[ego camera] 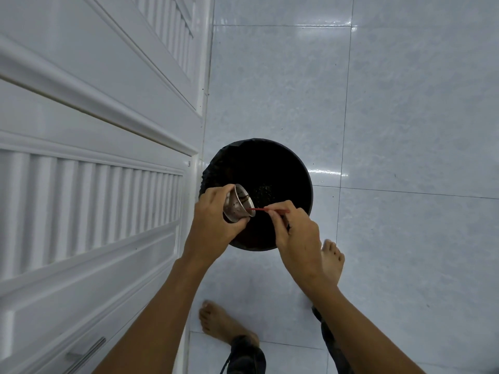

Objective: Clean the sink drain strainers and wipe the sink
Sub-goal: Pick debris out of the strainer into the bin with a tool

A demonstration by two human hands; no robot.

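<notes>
Over the black bin (283, 168) on the tiled floor (405, 103), our left hand (213, 220) closed around the metal strainer (237, 203), tipped sideways, while our right hand (294, 230) pinched a thin red stick (266, 210), its tip inside the strainer's rim.

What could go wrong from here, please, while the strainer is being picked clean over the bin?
Scraps could miss: the strainer, tilted in the left hand, sits near the black bin's edge, above bare tiles. The thin red stick pinched in the right hand might snap or slip. A loosened grip could drop the strainer into the bin.
</notes>
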